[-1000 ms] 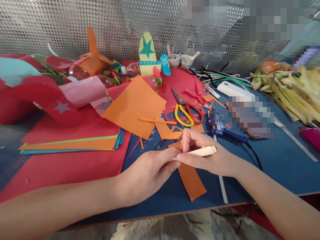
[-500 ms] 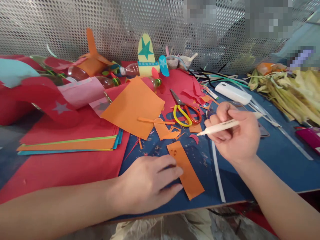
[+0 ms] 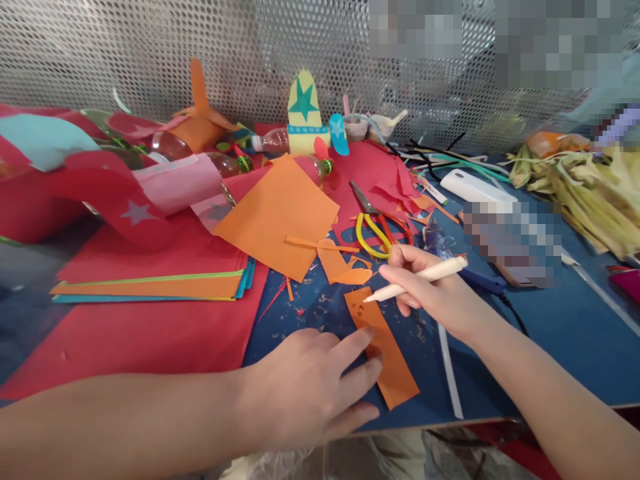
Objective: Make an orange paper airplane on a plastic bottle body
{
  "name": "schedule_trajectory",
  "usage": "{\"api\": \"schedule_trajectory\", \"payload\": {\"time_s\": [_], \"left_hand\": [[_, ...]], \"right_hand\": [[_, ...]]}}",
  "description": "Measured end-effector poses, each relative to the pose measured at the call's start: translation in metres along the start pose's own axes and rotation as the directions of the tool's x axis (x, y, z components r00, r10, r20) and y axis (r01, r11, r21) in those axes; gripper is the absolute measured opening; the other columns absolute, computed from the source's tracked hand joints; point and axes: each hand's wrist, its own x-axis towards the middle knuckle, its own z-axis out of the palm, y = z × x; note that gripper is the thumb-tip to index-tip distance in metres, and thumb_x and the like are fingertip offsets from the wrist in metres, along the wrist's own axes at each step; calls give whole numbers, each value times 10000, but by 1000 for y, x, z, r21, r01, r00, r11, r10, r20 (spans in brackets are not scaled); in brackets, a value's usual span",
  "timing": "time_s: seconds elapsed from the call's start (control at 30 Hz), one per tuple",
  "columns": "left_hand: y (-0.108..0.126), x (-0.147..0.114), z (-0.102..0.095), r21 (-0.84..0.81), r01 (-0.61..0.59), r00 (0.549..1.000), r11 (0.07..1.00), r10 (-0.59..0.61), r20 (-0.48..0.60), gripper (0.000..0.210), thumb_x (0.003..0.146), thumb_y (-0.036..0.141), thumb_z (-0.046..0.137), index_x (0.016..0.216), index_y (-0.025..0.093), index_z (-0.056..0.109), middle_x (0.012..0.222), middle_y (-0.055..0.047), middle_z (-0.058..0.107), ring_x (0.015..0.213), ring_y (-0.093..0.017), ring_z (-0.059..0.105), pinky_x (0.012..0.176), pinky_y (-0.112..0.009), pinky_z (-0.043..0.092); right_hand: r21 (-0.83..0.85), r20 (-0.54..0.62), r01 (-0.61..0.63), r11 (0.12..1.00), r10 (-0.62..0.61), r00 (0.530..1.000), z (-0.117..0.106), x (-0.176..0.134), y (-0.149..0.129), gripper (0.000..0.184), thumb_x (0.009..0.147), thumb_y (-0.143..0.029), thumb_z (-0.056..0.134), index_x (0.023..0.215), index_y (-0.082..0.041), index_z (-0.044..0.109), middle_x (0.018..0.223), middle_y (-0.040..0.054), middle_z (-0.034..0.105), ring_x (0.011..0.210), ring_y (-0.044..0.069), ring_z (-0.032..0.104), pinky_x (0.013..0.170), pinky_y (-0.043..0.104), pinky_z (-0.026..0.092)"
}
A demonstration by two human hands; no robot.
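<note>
Head view: our right hand (image 3: pixel 436 300) grips a cream marker (image 3: pixel 443 269); right of our spread left hand (image 3: pixel 313 380) lies the orange strip (image 3: pixel 396 367), partly hidden beneath it.

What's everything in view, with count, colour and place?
marker: one, cream, centre right
strip: one, orange, centre front
large sheet: one, orange, centre
scraps: several, orange, centre
scissors: one, yellow and red, centre right
glue gun: one, blue, right
paper stack: one, multicoloured, left
red sheets: several, red, left, centre
bottles: several, clear, back left
cups: two, whitish, back
oblong object: one, white, right
leaf heap: one, yellowish, far right
table: one, blue, beneath
mesh: one, silver, back
left hand: one, bare, over strip
right hand: one, bare, holding marker
</note>
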Motion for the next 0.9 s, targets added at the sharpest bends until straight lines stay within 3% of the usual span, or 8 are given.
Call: {"api": "schedule_trajectory", "payload": {"time_s": [0.17, 0.9], "left_hand": [[0, -1, 1, -2, 2, 1000, 1000, -2, 3, 341, 919, 387, 409, 1130, 164, 557, 1149, -131, 617, 619, -171, 623, 516, -328, 527], [-2, 1, 0, -38, -13, 1000, 999, 13, 9, 321, 931, 342, 368, 1097, 153, 567, 1103, -127, 631, 597, -199, 623, 479, -365, 527]], "right_hand": [[-53, -33, 41, 998, -43, 999, -2, 0, 2, 280, 872, -310, 544, 666, -223, 375, 414, -124, 373, 380, 65, 390, 430, 210, 336], [-195, 36, 41, 980, -35, 999, 1, -2, -4, 266, 869, -333, 523, 675, -221, 378, 493, -106, 400, 418, 61, 414, 412, 191, 300]]}}
